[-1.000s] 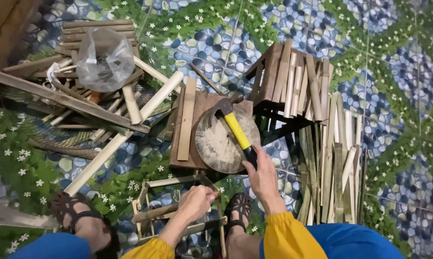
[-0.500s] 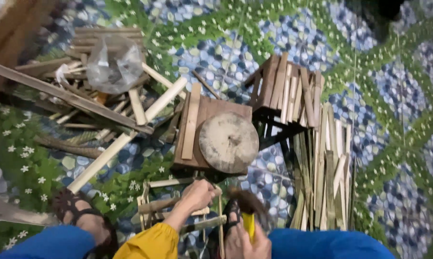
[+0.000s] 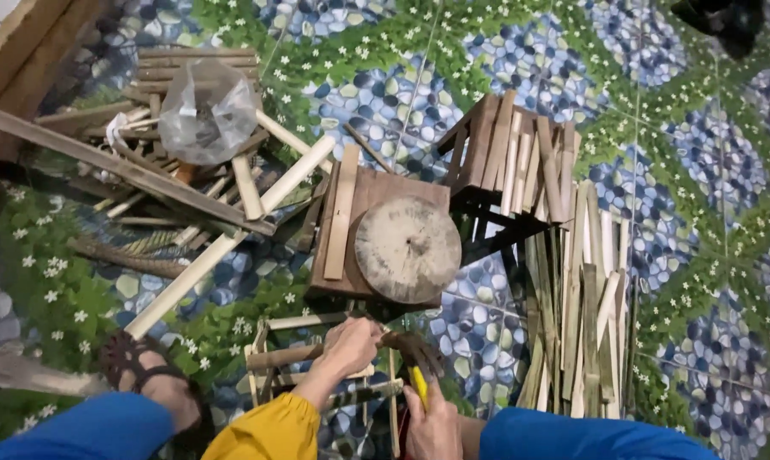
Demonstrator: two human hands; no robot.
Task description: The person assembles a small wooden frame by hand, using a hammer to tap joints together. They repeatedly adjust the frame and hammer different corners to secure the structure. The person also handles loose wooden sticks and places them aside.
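Note:
My left hand (image 3: 348, 345) grips a small frame of wooden sticks (image 3: 317, 366) between my knees, just in front of a round wooden chopping block (image 3: 407, 249). My right hand (image 3: 432, 426), low at the frame's edge, is closed on the yellow handle of a tool (image 3: 419, 383); its dark head lies against the stick frame next to my left hand. The block rests on a square wooden stand (image 3: 372, 192) with a flat slat (image 3: 342, 213) lying on it.
A slatted wooden crate (image 3: 513, 158) stands right of the block, with a spread of split bamboo strips (image 3: 581, 298) below it. To the left lie a pile of scrap sticks (image 3: 189, 192) and a clear plastic bag (image 3: 207, 111). My sandalled foot (image 3: 150, 383) is lower left.
My right hand pulled the yellow-handled tool off the round block and down to the stick frame by my left hand. The block's top now lies bare.

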